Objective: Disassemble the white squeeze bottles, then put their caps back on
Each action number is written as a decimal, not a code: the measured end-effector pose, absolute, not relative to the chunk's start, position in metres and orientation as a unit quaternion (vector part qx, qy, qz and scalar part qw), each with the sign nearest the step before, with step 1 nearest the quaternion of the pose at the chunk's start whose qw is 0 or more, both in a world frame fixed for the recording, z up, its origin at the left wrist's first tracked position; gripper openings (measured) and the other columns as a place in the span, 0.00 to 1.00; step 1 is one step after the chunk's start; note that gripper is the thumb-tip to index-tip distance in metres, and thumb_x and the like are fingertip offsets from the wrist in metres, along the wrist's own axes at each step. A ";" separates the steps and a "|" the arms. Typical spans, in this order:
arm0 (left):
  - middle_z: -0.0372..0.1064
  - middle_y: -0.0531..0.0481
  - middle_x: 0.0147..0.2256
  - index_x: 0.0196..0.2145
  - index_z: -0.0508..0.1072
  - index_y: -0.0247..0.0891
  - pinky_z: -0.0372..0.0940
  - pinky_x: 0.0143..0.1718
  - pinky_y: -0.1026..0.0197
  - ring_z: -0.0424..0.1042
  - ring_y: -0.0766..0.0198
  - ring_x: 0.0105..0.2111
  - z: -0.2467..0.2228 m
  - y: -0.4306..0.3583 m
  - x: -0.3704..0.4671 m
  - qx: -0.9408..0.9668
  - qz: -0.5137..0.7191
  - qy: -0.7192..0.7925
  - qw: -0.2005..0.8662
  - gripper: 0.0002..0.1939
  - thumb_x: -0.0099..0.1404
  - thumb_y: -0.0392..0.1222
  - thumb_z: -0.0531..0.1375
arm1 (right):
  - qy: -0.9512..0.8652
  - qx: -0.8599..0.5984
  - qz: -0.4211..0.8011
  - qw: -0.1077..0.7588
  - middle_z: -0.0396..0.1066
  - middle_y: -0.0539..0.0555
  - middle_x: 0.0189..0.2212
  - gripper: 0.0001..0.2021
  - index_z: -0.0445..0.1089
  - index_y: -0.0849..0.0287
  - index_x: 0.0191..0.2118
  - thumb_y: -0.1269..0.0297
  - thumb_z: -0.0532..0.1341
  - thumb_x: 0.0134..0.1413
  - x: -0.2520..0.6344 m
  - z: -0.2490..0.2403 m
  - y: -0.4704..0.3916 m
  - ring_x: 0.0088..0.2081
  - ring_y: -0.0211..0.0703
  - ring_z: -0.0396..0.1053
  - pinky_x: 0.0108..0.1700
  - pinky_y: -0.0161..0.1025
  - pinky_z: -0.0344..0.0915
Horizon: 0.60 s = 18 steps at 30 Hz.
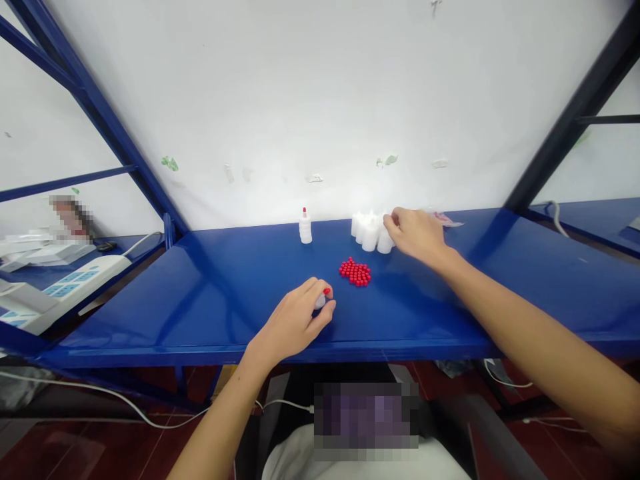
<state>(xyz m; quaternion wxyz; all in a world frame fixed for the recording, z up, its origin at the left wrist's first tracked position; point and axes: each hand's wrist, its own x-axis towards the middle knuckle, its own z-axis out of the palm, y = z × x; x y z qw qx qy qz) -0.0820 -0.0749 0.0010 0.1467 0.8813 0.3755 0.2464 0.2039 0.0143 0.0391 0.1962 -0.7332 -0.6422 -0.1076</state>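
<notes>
A: What's at the left of the glossy blue worktop [225, 267]?

B: Past its left edge, on another surface, a long white power strip with blue sockets [75, 280]. On the worktop itself, the left hand [297, 315] comes first, close to the front edge.

A: And beyond it?

B: A small white plastic squeeze bottle with a red tip [305, 228], upright near the back edge.

A: What do the left fingers hold?

B: They're curled narrow around a whitish rounded body [320, 302] with a red end [327, 291]. Most is hidden, but I'd take it for a similar bottle.

A: How would that handle?

B: Light, I'd guess, a bit slick, with walls that give when squeezed. Best held gently around the body.

A: Next along?

B: A patch of small shiny red caps [356, 272], midway between front and back edges. Probably hard, very light and quick to roll; a fingertip pinch on the sides would suit.

A: Behind those?

B: A tight cluster of white plastic bottles [369, 232] near the back edge, with the right hand [419, 232] at its right side. Those fingers are bent, tips at the rightmost bottle; I can't tell whether they grip it.

A: Anything farther right?

B: A clear plastic bag with some red on it [445, 219], partly behind that hand.
</notes>
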 end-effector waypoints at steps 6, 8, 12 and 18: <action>0.68 0.48 0.44 0.49 0.66 0.41 0.62 0.41 0.60 0.68 0.62 0.38 -0.003 -0.072 -0.082 0.870 0.271 0.380 0.159 0.10 0.74 0.45 0.50 | -0.761 -0.573 -0.072 0.295 0.73 0.58 0.29 0.20 0.71 0.61 0.36 0.54 0.46 0.66 0.193 0.042 0.000 0.31 0.46 0.67 0.34 0.40 0.54; 0.68 0.49 0.41 0.45 0.68 0.40 0.61 0.39 0.60 0.67 0.62 0.37 -0.004 -0.071 -0.082 0.876 0.262 0.375 0.151 0.10 0.73 0.47 0.53 | -0.846 -0.450 -0.018 0.284 0.72 0.55 0.29 0.19 0.69 0.60 0.36 0.53 0.48 0.67 0.177 0.039 -0.014 0.29 0.42 0.64 0.33 0.38 0.54; 0.67 0.50 0.37 0.38 0.69 0.38 0.61 0.39 0.60 0.66 0.62 0.36 -0.005 -0.070 -0.082 0.891 0.246 0.357 0.131 0.10 0.72 0.47 0.56 | -0.936 -0.288 0.024 0.202 0.70 0.52 0.30 0.14 0.66 0.59 0.38 0.54 0.51 0.67 0.136 0.026 -0.040 0.27 0.38 0.60 0.31 0.36 0.51; 0.68 0.50 0.35 0.36 0.68 0.38 0.62 0.38 0.61 0.66 0.62 0.35 -0.004 -0.071 -0.082 0.891 0.250 0.348 0.150 0.11 0.73 0.46 0.53 | -0.949 -0.258 0.053 0.176 0.65 0.49 0.27 0.16 0.59 0.57 0.34 0.56 0.45 0.71 0.124 0.015 -0.046 0.24 0.37 0.54 0.29 0.36 0.49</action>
